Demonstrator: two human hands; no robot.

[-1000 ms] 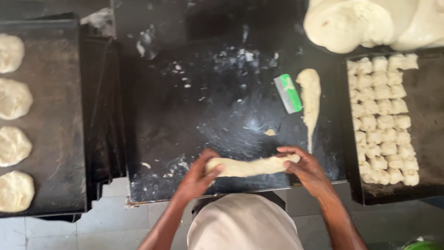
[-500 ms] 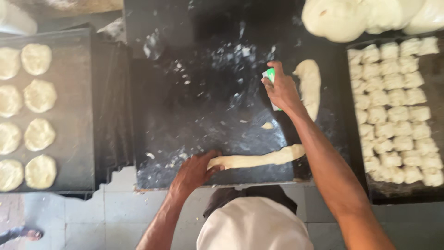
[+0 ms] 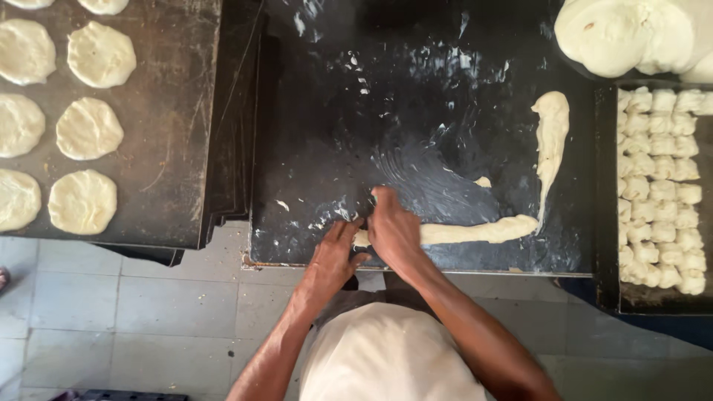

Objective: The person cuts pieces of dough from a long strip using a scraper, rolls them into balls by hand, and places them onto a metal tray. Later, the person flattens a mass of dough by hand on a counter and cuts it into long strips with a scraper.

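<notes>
Here the dark floured counter (image 3: 416,96) is the landmark for everything else. Off its far right corner sits a big mound of dough (image 3: 624,33), the bulk supply kept just beyond the working area. Left of the counter lies a dark tray (image 3: 171,148) with flattened dough discs (image 3: 89,128) spaced apart, probably so they do not stick together; right of it another tray (image 3: 605,223) holds small cut dough pieces (image 3: 665,186) packed in rows. On the counter itself, along its near edge, runs a long dough rope (image 3: 475,232), with a second dough strip (image 3: 553,137) lying nearer the right side. The right hand (image 3: 394,230) is closed over the rope's left end; a bit of green shows above its fingers, too hidden to identify. The left hand (image 3: 334,252) rests half-open just beside it, fingertips touching the rope's end, apparently to steady it.
</notes>
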